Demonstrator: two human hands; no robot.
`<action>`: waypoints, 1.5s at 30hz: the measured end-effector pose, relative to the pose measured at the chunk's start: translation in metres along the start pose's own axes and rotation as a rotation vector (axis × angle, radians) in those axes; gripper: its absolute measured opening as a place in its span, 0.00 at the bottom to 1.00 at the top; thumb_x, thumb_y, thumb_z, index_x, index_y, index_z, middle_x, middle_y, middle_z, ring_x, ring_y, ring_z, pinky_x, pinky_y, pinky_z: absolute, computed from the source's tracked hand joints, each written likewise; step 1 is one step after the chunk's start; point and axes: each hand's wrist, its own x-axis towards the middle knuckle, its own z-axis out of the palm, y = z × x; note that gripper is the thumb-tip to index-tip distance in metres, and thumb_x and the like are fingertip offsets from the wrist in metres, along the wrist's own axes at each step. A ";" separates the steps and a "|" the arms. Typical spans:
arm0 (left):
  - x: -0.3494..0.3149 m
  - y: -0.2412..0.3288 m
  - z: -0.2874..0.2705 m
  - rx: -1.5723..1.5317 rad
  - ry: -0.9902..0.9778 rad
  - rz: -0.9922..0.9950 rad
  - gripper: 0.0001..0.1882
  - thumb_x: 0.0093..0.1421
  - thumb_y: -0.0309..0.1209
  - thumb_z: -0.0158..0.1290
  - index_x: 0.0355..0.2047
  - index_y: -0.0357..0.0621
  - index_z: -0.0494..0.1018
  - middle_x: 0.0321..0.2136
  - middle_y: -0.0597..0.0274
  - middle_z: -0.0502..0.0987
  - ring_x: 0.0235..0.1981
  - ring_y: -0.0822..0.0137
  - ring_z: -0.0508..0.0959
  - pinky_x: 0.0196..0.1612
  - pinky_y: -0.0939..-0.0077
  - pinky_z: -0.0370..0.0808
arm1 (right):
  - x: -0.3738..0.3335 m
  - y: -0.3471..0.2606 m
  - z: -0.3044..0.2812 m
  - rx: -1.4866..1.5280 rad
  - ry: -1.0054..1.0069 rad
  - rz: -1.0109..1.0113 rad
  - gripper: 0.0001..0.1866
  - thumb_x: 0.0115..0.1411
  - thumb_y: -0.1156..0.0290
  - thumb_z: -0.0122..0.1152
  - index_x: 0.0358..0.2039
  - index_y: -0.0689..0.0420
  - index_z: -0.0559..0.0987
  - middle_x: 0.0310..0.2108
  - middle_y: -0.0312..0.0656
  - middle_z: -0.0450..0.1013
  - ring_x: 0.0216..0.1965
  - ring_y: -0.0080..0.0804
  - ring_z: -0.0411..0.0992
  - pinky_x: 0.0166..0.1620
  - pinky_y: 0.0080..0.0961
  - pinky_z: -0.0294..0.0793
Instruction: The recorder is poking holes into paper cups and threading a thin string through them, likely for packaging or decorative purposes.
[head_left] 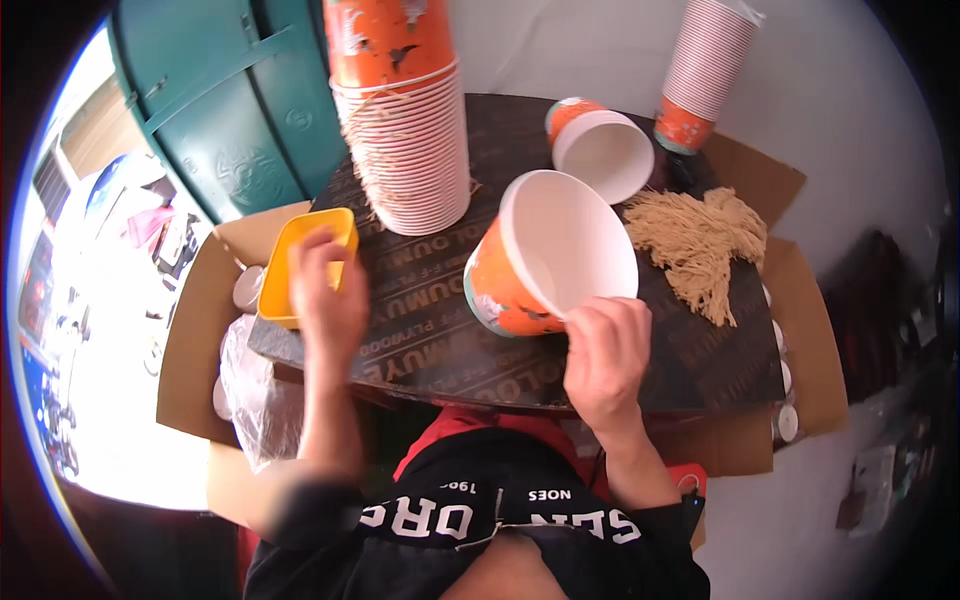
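Note:
An orange paper bucket (503,290) with a white inside stands tilted on the dark table, its mouth toward the upper right. At the near right of its rim, my right hand (608,352) has its fingers closed over the edge. My left hand (330,295) is over the near right side of a yellow plastic tray (283,262) at the table's left edge. Motion smears its fingers, so whether they hold anything is unclear. A bundle of tan strings (700,245) lies to the right of the bucket.
A tall stack of nested buckets (405,150) rises at the back left, tan strands down its side. Another bucket (605,155) lies on its side behind. A stack of paper cups (705,75) stands back right. Cardboard boxes (190,340) flank the dark printed tabletop (430,350).

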 end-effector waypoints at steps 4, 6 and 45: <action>-0.007 -0.098 -0.032 0.354 -0.101 -0.137 0.02 0.55 0.20 0.53 0.30 0.36 0.73 0.33 0.50 0.76 0.39 0.47 0.75 0.45 0.58 0.72 | 0.012 -0.002 0.005 0.027 -0.096 -0.073 0.13 0.45 0.79 0.61 0.35 0.56 0.79 0.35 0.38 0.73 0.39 0.40 0.71 0.45 0.36 0.67; -0.011 -0.130 -0.040 0.450 -0.180 -0.193 0.03 0.57 0.24 0.53 0.28 0.36 0.74 0.31 0.49 0.76 0.38 0.47 0.75 0.44 0.57 0.72 | 0.010 0.003 0.010 0.044 -0.112 -0.090 0.11 0.47 0.75 0.61 0.34 0.55 0.79 0.35 0.35 0.73 0.41 0.37 0.71 0.48 0.36 0.65; -0.029 -0.012 -0.005 0.005 0.002 -0.009 0.08 0.61 0.15 0.47 0.38 0.33 0.75 0.41 0.49 0.79 0.52 0.51 0.77 0.57 0.60 0.71 | -0.035 0.266 -0.082 -0.416 -0.257 0.326 0.04 0.55 0.79 0.63 0.33 0.61 0.79 0.35 0.45 0.70 0.42 0.47 0.69 0.47 0.39 0.70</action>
